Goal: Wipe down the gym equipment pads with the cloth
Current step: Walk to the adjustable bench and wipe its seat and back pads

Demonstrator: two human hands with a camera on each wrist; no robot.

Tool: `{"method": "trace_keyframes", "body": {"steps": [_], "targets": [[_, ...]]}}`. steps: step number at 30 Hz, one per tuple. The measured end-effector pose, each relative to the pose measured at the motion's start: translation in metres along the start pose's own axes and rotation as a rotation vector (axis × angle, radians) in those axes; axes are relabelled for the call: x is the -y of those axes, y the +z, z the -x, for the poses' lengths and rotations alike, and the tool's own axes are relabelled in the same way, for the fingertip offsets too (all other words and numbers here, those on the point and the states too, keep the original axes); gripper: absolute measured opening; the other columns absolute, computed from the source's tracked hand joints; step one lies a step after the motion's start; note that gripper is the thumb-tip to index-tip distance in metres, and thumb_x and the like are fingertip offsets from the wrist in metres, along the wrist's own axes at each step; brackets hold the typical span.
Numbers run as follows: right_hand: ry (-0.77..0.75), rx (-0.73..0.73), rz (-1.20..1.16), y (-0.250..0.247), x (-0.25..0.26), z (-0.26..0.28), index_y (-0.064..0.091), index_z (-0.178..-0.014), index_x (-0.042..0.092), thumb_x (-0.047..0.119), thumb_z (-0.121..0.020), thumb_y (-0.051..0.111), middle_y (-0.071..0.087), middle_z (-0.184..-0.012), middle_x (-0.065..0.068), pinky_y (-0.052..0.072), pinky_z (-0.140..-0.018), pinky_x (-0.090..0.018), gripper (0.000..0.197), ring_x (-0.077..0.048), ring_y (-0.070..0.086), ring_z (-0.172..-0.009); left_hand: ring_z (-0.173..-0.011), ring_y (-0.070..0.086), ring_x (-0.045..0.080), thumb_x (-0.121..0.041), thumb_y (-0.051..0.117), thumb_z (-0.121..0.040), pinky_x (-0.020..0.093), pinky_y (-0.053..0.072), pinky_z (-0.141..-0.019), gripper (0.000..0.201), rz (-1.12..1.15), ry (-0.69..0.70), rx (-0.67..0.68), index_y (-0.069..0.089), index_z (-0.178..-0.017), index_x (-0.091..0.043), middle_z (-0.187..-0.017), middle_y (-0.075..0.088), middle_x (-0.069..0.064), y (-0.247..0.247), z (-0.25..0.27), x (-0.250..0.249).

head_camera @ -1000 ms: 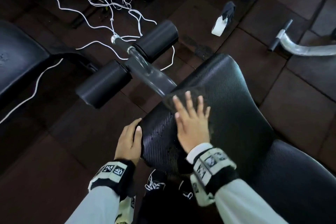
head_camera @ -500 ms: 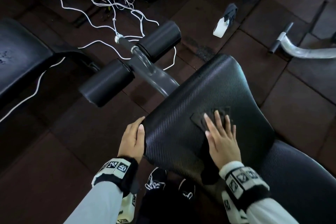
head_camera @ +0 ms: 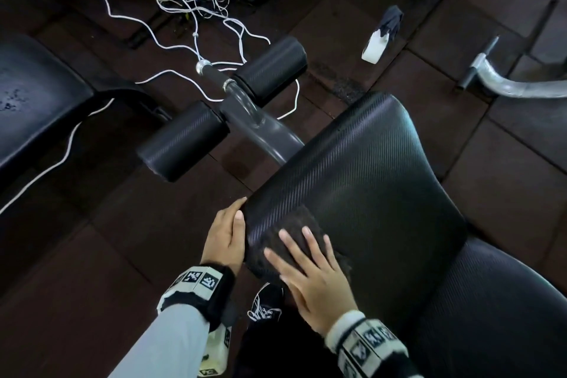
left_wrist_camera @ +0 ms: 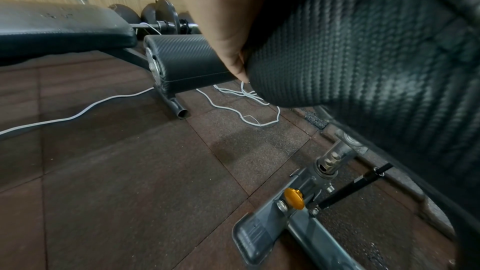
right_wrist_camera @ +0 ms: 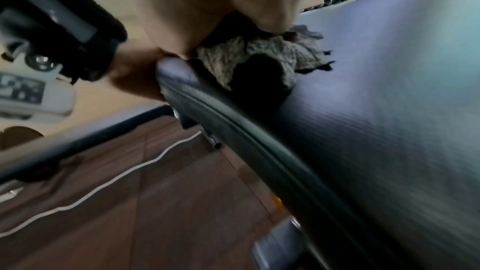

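A black textured bench pad (head_camera: 368, 169) fills the middle right of the head view. A dark cloth (head_camera: 294, 224) lies on its near left corner, and my right hand (head_camera: 310, 273) presses flat on it with fingers spread. The right wrist view shows the cloth (right_wrist_camera: 259, 54) bunched under my palm on the pad (right_wrist_camera: 376, 100). My left hand (head_camera: 225, 236) grips the pad's left edge, thumb along the side. In the left wrist view that hand (left_wrist_camera: 223, 17) lies against the pad (left_wrist_camera: 363, 48).
Two black roller pads (head_camera: 184, 139) (head_camera: 270, 66) sit on a grey bar beyond the bench. White cables (head_camera: 196, 18) trail over the dark floor tiles. A spray bottle (head_camera: 380, 37) lies at the far right, another black bench (head_camera: 33, 95) at the left, and my shoe (head_camera: 265, 304) below.
My right hand slid the cloth from the pad's far left out to its middle, then back to the near left corner. The left hand kept its hold on the edge.
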State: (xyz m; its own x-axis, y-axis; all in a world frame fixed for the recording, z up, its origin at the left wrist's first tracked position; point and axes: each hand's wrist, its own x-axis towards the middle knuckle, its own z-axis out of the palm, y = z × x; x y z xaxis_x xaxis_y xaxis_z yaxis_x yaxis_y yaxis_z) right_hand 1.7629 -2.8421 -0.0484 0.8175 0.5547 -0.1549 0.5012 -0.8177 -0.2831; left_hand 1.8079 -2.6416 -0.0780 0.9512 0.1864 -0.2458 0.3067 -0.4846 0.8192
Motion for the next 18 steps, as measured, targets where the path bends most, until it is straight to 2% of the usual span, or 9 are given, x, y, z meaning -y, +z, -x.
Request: {"method": "trace_keyframes", "body": {"steps": [3, 6, 8, 10, 12, 13, 15, 18], "targets": [[-0.008, 0.053, 0.034, 0.006, -0.03, 0.038, 0.024, -0.144, 0.045, 0.036, -0.089, 0.043, 0.026, -0.153, 0.008, 0.024, -0.109, -0.051, 0.058, -0.025, 0.023, -0.141, -0.106, 0.047, 0.001, -0.041, 0.026, -0.092, -0.004, 0.026, -0.086, 0.051, 0.002, -0.017, 0.006, 0.052, -0.132, -0.023, -0.12, 0.054, -0.001, 0.0, 0.0, -0.002], [0.183, 0.047, -0.032, 0.0, -0.059, 0.05, 0.018, -0.144, 0.048, 0.043, -0.098, 0.025, 0.023, -0.153, 0.01, 0.024, -0.108, -0.051, 0.047, -0.024, 0.021, -0.141, -0.108, 0.046, 0.0, -0.044, 0.024, -0.091, 0.002, 0.027, -0.088, 0.053, 0.003, -0.033, 0.013, 0.051, -0.132, -0.025, -0.121, 0.053, -0.003, 0.001, 0.0, -0.003], [0.34, 0.013, -0.065, -0.007, -0.072, 0.039, 0.01, -0.144, 0.049, 0.046, -0.098, 0.017, 0.019, -0.154, 0.011, 0.019, -0.111, -0.05, 0.047, -0.026, 0.019, -0.141, -0.108, 0.046, 0.001, -0.05, 0.023, -0.089, 0.0, 0.026, -0.087, 0.057, 0.007, -0.028, 0.003, 0.051, -0.132, -0.025, -0.12, 0.053, -0.002, 0.001, 0.0, -0.002], [0.436, -0.043, -0.107, -0.013, -0.078, 0.016, 0.006, -0.144, 0.051, 0.045, -0.097, 0.019, 0.012, -0.154, 0.013, 0.013, -0.114, -0.049, 0.049, -0.027, 0.014, -0.142, -0.108, 0.046, 0.0, -0.05, 0.022, -0.089, -0.004, 0.025, -0.086, 0.059, 0.002, -0.025, -0.007, 0.052, -0.132, -0.024, -0.121, 0.053, -0.001, 0.001, 0.001, -0.002], [0.489, -0.123, -0.162, -0.019, -0.076, -0.012, 0.013, -0.145, 0.046, 0.043, -0.096, 0.022, 0.008, -0.153, 0.013, 0.009, -0.114, -0.051, 0.05, -0.028, 0.008, -0.143, -0.108, 0.045, 0.001, -0.045, 0.024, -0.09, -0.003, 0.024, -0.087, 0.054, 0.004, -0.039, -0.002, 0.052, -0.132, -0.025, -0.121, 0.053, -0.001, 0.001, 0.001, -0.003], [0.516, -0.161, -0.182, -0.022, -0.072, -0.027, 0.016, -0.145, 0.043, 0.042, -0.095, 0.021, 0.008, -0.152, 0.013, 0.008, -0.114, -0.052, 0.05, -0.029, 0.007, -0.143, -0.108, 0.045, 0.001, -0.046, 0.024, -0.09, 0.001, 0.026, -0.088, 0.054, 0.006, -0.044, 0.004, 0.051, -0.132, -0.025, -0.121, 0.053, -0.001, 0.002, 0.001, -0.003], [0.534, -0.19, -0.192, -0.025, -0.058, -0.05, 0.016, -0.145, 0.039, 0.041, -0.096, 0.021, 0.007, -0.153, 0.012, 0.005, -0.113, -0.055, 0.05, -0.028, 0.004, -0.143, -0.109, 0.046, 0.002, -0.053, 0.021, -0.088, 0.012, 0.029, -0.093, 0.06, 0.013, -0.041, 0.005, 0.051, -0.132, -0.026, -0.12, 0.054, 0.0, 0.002, 0.001, -0.004], [0.378, -0.166, -0.101, -0.025, -0.026, -0.065, 0.02, -0.145, 0.04, 0.038, -0.096, 0.027, 0.017, -0.155, 0.009, 0.007, -0.113, -0.056, 0.049, -0.03, 0.01, -0.143, -0.109, 0.045, 0.003, -0.058, 0.017, -0.084, 0.015, 0.028, -0.096, 0.069, 0.001, -0.015, -0.012, 0.052, -0.132, -0.023, -0.121, 0.054, 0.002, 0.002, 0.001, -0.003]]}}
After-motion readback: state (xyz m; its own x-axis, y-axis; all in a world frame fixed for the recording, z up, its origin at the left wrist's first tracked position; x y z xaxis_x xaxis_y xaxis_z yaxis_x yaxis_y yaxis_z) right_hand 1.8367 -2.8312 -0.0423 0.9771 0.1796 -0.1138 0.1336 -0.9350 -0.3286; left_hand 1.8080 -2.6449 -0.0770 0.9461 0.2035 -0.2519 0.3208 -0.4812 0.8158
